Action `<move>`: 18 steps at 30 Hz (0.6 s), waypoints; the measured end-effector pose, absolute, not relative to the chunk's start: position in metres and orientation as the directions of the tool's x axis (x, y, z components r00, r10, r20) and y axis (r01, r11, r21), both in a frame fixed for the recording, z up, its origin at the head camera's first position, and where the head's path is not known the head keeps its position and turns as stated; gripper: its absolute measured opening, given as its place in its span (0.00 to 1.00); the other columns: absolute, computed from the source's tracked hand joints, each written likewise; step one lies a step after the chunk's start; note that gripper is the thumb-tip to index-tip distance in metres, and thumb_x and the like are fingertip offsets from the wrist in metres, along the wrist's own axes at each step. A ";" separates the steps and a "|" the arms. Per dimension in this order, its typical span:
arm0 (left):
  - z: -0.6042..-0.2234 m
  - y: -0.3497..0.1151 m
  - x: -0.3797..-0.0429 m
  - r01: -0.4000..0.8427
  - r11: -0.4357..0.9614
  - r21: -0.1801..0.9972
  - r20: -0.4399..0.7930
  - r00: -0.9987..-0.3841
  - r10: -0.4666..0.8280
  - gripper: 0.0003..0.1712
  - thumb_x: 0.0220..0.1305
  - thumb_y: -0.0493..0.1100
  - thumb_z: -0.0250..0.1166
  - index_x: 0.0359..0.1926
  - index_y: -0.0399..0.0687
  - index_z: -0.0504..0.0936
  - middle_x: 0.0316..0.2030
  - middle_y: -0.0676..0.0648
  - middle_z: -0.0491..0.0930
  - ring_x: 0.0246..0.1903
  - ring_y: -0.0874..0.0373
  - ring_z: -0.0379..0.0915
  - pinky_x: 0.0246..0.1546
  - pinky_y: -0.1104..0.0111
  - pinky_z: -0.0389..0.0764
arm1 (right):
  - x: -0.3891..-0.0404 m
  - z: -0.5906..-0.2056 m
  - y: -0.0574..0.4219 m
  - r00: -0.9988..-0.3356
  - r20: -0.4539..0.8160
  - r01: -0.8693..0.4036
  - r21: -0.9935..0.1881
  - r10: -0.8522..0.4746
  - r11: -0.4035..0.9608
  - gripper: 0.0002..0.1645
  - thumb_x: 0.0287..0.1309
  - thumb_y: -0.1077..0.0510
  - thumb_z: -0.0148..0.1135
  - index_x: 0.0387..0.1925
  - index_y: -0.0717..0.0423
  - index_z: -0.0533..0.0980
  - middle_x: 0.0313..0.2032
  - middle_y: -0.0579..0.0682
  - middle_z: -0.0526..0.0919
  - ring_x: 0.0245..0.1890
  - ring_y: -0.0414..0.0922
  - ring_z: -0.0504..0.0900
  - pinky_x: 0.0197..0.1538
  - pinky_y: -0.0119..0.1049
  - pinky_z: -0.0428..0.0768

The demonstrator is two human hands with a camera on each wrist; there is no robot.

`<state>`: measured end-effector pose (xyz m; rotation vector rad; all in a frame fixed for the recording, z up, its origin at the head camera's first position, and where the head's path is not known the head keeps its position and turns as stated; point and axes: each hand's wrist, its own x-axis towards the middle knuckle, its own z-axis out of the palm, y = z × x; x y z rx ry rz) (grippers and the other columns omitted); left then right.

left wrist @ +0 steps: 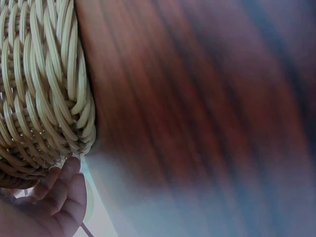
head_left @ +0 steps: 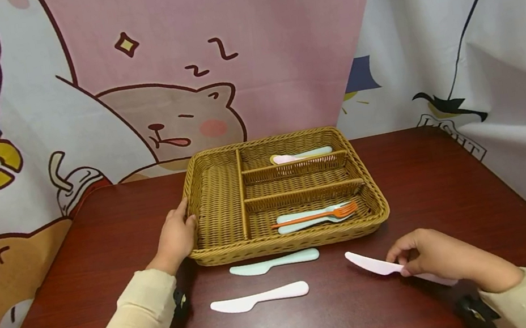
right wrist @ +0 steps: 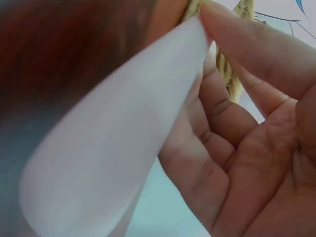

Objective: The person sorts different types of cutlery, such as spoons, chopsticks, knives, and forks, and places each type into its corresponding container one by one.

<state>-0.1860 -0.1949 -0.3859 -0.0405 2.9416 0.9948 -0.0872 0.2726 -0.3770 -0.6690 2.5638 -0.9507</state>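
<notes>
In the head view, my right hand [head_left: 434, 252] pinches a pale pink plastic knife [head_left: 373, 263] between thumb and fingers, its blade pointing left toward the basket. The knife's handle [right wrist: 118, 128] fills much of the right wrist view. My left hand [head_left: 176, 236] holds the left side of a divided wicker basket [head_left: 288, 242], with the thumb at the rim and the fingers [left wrist: 71, 187] against the woven wall. Between the hands, in front of the basket, lie a mint green knife [head_left: 275, 263] and a whitish pink knife [head_left: 259, 298], both with blades to the left.
An orange fork [head_left: 315, 216] lies over mint green cutlery [head_left: 304, 226] in the basket's front compartment. The back compartment holds a pink utensil [head_left: 285, 158] and a mint green one [head_left: 317, 151]. A printed curtain [head_left: 274, 41] hangs behind the dark red table [head_left: 370, 319].
</notes>
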 end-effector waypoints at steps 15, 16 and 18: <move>-0.386 -0.195 -0.185 -0.039 0.790 0.611 -0.049 -0.999 -0.012 0.33 0.77 0.41 0.45 0.76 0.40 0.46 0.64 0.28 0.60 0.61 0.34 0.62 0.61 0.45 0.65 | -0.095 -0.332 0.252 -0.898 -0.027 -0.294 -0.707 -0.440 0.643 0.10 0.52 0.61 0.71 0.38 0.55 0.83 0.28 0.42 0.79 0.29 0.32 0.75 0.29 0.30 0.76; -0.386 -0.195 -0.185 -0.038 0.792 0.610 -0.048 -0.999 -0.010 0.33 0.77 0.41 0.45 0.76 0.40 0.46 0.64 0.28 0.60 0.61 0.34 0.62 0.61 0.45 0.65 | -0.096 -0.329 0.251 -0.904 -0.022 -0.286 -0.711 -0.427 0.642 0.11 0.52 0.62 0.71 0.39 0.56 0.83 0.28 0.43 0.80 0.29 0.33 0.76 0.29 0.31 0.76; -0.386 -0.195 -0.185 -0.036 0.794 0.607 -0.046 -0.999 -0.010 0.33 0.77 0.41 0.45 0.76 0.39 0.46 0.64 0.28 0.60 0.62 0.34 0.61 0.61 0.45 0.64 | -0.098 -0.324 0.247 -0.915 0.001 -0.283 -0.714 -0.403 0.640 0.11 0.51 0.62 0.71 0.40 0.56 0.83 0.28 0.44 0.80 0.29 0.34 0.76 0.29 0.31 0.76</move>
